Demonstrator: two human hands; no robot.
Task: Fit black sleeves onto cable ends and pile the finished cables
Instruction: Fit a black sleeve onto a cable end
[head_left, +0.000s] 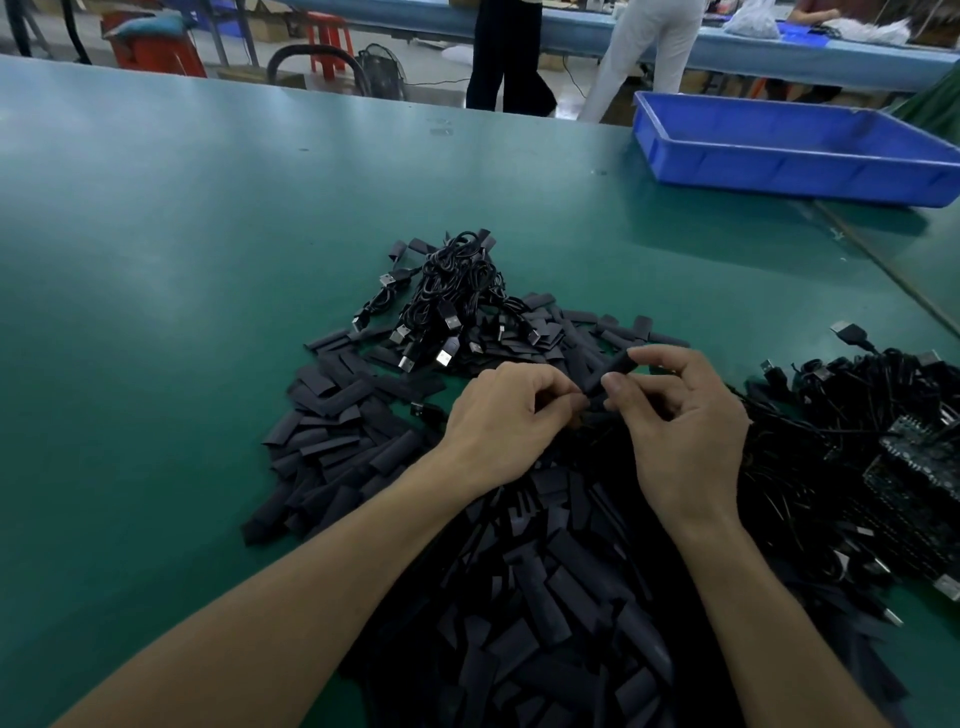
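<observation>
A black sleeve (612, 370) is pinched between thumb and fingers of my right hand (685, 421) above the middle of the table. My left hand (506, 415) faces it, fingers curled round a cable end that is mostly hidden in the grip. Both hands meet at the sleeve's lower end. A large heap of loose black sleeves (337, 447) spreads under and in front of my arms. Behind it lies a pile of coiled black USB cables (447, 301) with silver plugs. A second tangle of black cables (841, 441) lies at the right.
A blue plastic bin (795, 156) stands at the back right on the green table (182, 249). A stack of dark trays (919, 478) sits at the right edge. Two people stand beyond the table's far edge, near another bench.
</observation>
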